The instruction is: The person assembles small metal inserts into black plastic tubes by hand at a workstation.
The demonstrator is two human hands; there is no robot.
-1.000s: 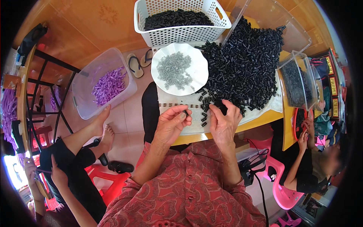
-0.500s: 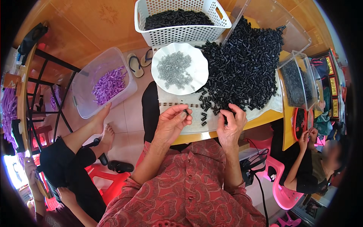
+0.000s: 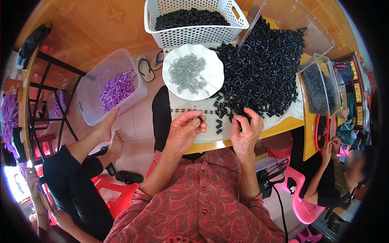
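Observation:
My left hand [image 3: 187,130] is pinched closed on a small black cylindrical piece [image 3: 200,118], just in front of the white cloth's near part. To its right, my right hand [image 3: 247,135] is curled palm-inward at the near edge of a large heap of small black cylindrical pieces [image 3: 263,69]. Something dark shows between its bent fingers, too hidden to name. A few loose black pieces [image 3: 219,126] lie between my hands. Beyond my left hand, a white scalloped plate [image 3: 214,65] bears a mound of small clear pieces [image 3: 187,73].
A white perforated basket [image 3: 194,37] of black pieces stands at the back. Clear boxes [image 3: 318,87] are at the right. Left on the floor is a clear tub [image 3: 135,99] with purple pieces. A person [image 3: 338,174] sits at right, another [image 3: 69,182] at left.
My right hand has shifted very slightly left at the heap's edge. My left hand stays almost still. The person at left has moved their lower hand a little toward the device they hold.

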